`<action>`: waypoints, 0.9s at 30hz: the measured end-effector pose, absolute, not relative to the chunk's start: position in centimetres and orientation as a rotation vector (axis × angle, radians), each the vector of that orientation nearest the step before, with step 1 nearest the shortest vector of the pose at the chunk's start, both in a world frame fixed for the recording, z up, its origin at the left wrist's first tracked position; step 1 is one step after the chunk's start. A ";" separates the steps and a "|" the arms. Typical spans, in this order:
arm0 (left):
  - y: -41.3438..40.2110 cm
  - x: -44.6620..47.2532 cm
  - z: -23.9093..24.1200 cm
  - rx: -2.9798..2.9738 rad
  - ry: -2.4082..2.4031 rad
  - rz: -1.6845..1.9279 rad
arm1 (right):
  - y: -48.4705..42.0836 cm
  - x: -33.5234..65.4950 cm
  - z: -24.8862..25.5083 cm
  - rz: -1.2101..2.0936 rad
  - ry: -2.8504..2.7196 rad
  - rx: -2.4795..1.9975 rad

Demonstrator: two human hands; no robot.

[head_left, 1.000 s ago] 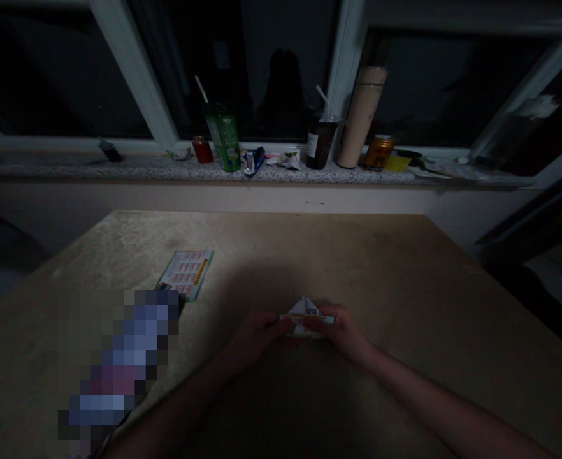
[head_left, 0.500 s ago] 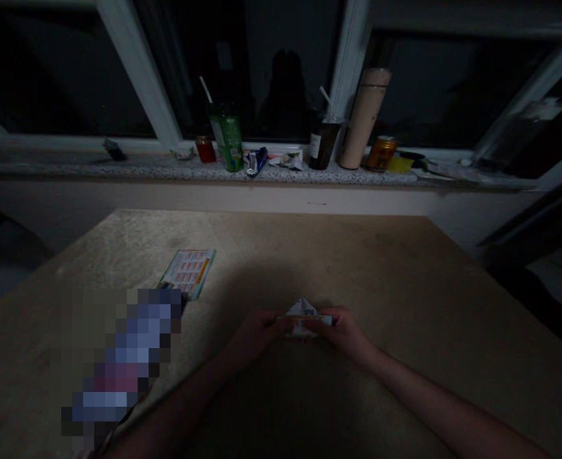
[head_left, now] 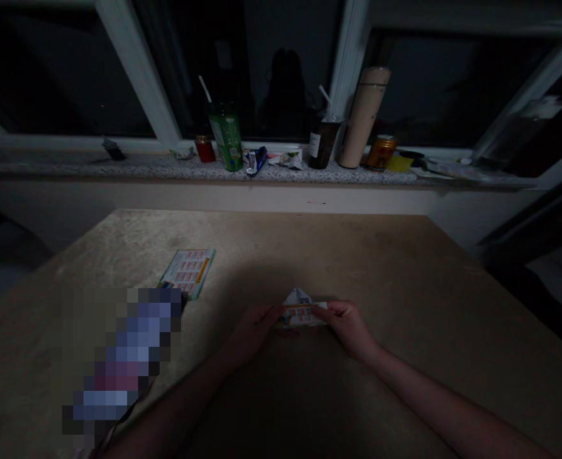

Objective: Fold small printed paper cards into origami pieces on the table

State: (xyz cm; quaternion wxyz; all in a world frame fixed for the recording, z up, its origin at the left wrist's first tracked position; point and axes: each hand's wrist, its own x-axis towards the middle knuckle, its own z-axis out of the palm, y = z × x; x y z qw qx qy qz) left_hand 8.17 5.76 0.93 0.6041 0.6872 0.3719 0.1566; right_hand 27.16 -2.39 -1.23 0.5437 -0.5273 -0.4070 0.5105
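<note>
Between my two hands is a folded sheet of printed paper (head_left: 300, 313), with a pointed white peak at its top and a printed band across its lower part. My left hand (head_left: 257, 324) pinches the band's left end. At the other end, the thumb and fingers of my right hand (head_left: 350, 324) grip the paper. A dark printed square shows on the peak. The paper's underside is hidden, and the light on my hands is dim.
A stack of printed sheets (head_left: 190, 271) lies left on the table (head_left: 381, 255), beside a pixelated object (head_left: 128, 350). Along the windowsill (head_left: 142, 167) stand a green cup (head_left: 228, 140), a red jar (head_left: 205, 150), a dark cup (head_left: 323, 146), a pink flask (head_left: 364, 118) and an orange can (head_left: 381, 153).
The folded paper has tipped so that more of its printed band faces me, and its peak sits slightly higher and further left. Both hands keep their hold.
</note>
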 end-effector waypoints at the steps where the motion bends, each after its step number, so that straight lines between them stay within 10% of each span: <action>1: 5.7 8.2 1.0 1.585 0.852 0.365 | -2.4 27.2 -1.3 1.198 -0.962 -1.261; 17: 5.2 8.4 1.9 1.571 0.890 0.431 | -2.6 27.0 -1.7 1.157 -1.011 -1.142; 27: 5.1 8.5 1.4 1.463 0.924 0.504 | -3.7 26.5 -1.2 0.469 -1.407 -1.327</action>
